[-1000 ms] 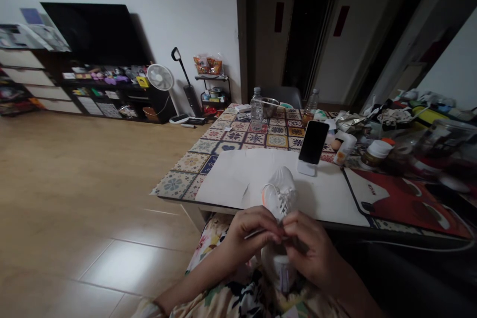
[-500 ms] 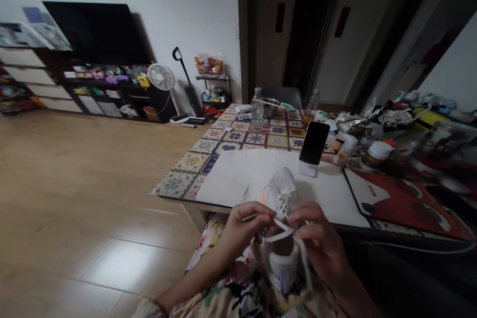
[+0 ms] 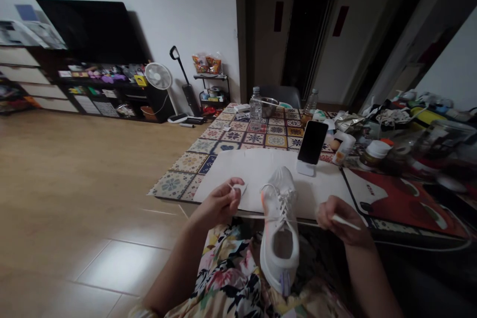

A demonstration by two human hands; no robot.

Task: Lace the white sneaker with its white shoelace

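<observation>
A white sneaker (image 3: 280, 231) with an orange accent rests heel-down on my lap, its toe leaning on the table edge. My left hand (image 3: 220, 203) is pulled out to the left of the shoe, pinching one white lace end. My right hand (image 3: 341, 214) is out to the right, gripping the other lace end, whose tip sticks out past my fingers. The lace runs taut across the shoe's upper eyelets between both hands.
A white paper sheet (image 3: 257, 179) covers the near part of the patterned table (image 3: 197, 159). A phone on a white stand (image 3: 312, 145) rises just behind the shoe. Bottles (image 3: 255, 108), jars and clutter crowd the table's right side; a red mat (image 3: 402, 201) lies at right. Wooden floor spreads left.
My hands were together over the shoe's laces; they have drawn apart sideways, each pulling a lace end outward, and the lace is now stretched tight.
</observation>
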